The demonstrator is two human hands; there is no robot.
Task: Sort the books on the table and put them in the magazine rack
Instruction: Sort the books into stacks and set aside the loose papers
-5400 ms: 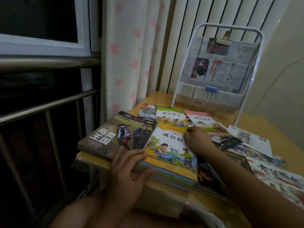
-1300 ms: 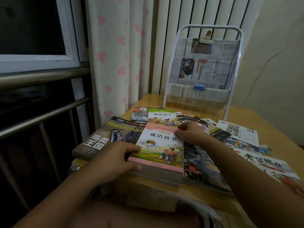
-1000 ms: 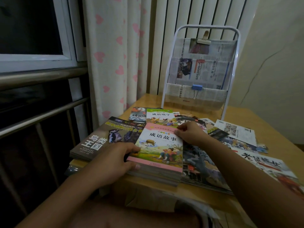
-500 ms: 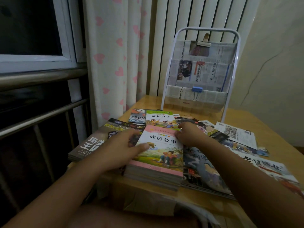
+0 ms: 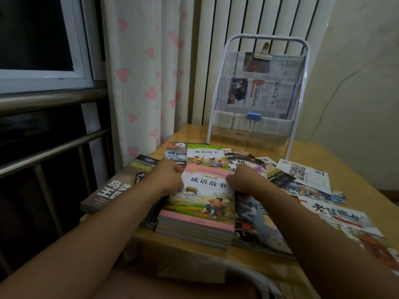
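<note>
Both hands, left hand (image 5: 167, 180) and right hand (image 5: 241, 180), are gripping the pink-covered stack's (image 5: 200, 212) far corners; bare table (image 5: 345, 169) is lying beside the rack (image 5: 259, 93).

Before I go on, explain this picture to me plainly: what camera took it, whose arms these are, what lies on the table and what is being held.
The camera sits on a person's head and looks forward and down, so the two bare arms are that person's own. There is no machine.

The left hand and right hand press against the far sides of a stack of books topped by a pink-edged book, as if squaring or gripping it. The stack rests on the wooden table, not lifted.

Around it lie a dark bird book, a green-topped book and loose magazines. At the back stands the white magazine rack, lined with newspaper.
</note>
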